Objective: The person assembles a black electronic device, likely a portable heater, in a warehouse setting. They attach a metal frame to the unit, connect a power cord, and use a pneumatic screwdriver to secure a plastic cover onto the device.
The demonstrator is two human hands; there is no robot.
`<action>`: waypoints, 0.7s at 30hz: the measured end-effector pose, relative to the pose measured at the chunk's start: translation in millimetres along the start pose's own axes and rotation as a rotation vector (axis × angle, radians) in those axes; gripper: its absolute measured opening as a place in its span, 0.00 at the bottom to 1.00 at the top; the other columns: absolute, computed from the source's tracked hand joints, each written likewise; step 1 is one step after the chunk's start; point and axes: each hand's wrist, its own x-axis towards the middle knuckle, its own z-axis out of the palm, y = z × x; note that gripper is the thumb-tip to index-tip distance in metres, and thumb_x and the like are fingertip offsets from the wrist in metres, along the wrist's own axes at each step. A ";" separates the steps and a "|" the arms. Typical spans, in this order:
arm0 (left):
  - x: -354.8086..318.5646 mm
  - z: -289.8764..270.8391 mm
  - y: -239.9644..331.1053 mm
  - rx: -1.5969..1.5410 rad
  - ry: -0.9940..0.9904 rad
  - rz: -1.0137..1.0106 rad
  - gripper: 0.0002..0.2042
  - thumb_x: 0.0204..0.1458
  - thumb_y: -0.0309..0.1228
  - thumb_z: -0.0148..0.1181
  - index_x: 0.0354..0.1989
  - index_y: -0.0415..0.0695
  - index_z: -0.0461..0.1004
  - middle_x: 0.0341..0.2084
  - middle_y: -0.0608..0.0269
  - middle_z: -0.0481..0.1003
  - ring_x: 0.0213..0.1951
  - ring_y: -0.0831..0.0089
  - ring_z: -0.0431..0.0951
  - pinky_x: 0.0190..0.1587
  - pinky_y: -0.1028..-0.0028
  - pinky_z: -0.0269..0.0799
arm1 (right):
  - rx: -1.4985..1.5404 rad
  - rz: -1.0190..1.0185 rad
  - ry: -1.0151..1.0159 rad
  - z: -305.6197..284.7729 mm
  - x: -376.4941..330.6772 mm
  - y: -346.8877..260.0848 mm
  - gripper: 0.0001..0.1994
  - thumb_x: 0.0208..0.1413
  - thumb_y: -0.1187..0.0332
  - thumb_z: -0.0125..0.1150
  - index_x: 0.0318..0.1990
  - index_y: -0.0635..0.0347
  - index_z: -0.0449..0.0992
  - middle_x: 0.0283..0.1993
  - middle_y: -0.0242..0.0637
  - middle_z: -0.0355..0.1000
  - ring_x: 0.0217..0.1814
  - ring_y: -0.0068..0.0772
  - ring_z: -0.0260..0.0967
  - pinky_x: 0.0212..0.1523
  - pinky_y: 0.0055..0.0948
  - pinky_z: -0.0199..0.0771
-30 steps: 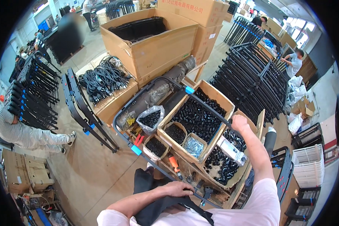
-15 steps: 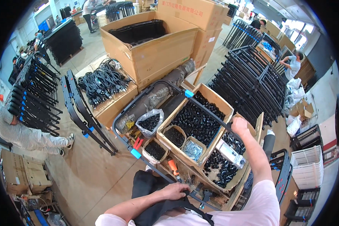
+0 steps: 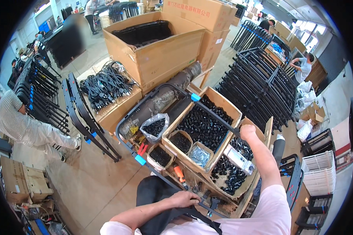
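A black U-shaped tubular frame with blue clips lies tilted across the bench, its bend on the far left side. My right hand is closed around one end of it, over the parts boxes. Nearer my body, my left hand wraps its fingers round the other leg; the grip is partly hidden. A red clip sits on the frame by a blue one. Beneath the frame is a cardboard box of small black plastic parts, with smaller boxes of black pieces and silver screws inside.
An orange-handled power tool lies near my left hand. Bundled black cables and a large open carton stand beyond. Stacked black frames fill the right. At left, a person in a striped shirt stands by more frames.
My hands and the tubular frame have hardly moved. The person in the striped shirt at left has shifted a little to the right and stands more upright in view.
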 end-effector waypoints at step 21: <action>-5.1 -6.8 18.7 0.246 0.021 0.080 0.20 0.63 0.38 0.56 0.63 0.56 0.77 0.48 0.52 0.83 0.51 0.50 0.83 0.54 0.51 0.77 | 0.456 0.079 0.462 56.7 11.9 -16.3 0.23 0.62 0.55 0.69 0.52 0.68 0.78 0.42 0.57 0.82 0.47 0.62 0.82 0.51 0.53 0.82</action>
